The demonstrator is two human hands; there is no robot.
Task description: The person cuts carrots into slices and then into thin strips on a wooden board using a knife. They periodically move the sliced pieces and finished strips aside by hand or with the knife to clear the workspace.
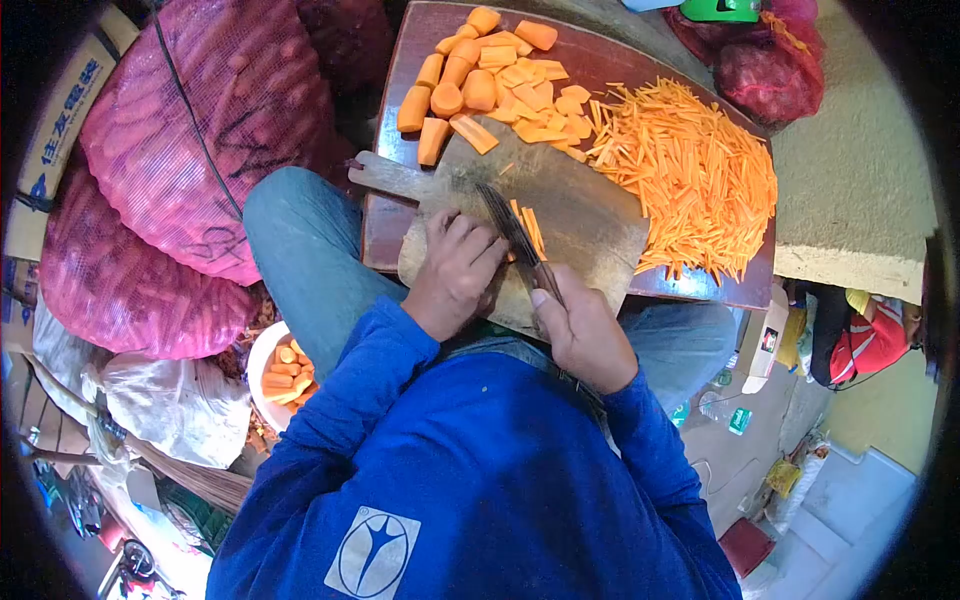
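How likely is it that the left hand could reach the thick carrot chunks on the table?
Probably yes: just flat cutting board and table seem to lie between the left hand and carrot chunks, with the knife off to one side.

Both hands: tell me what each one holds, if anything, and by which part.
Right hand: the knife, by its handle. Left hand: curled over the board; what lies beneath is hidden, so any hold cannot be told.

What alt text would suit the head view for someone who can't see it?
A person's right hand holds a knife over a wooden cutting board, the left hand curled close beside the knife. Beyond, on a dark red table, lie carrot chunks, slices and a large heap of carrot sticks. Bulging pink mesh sacks fill the picture's upper left.
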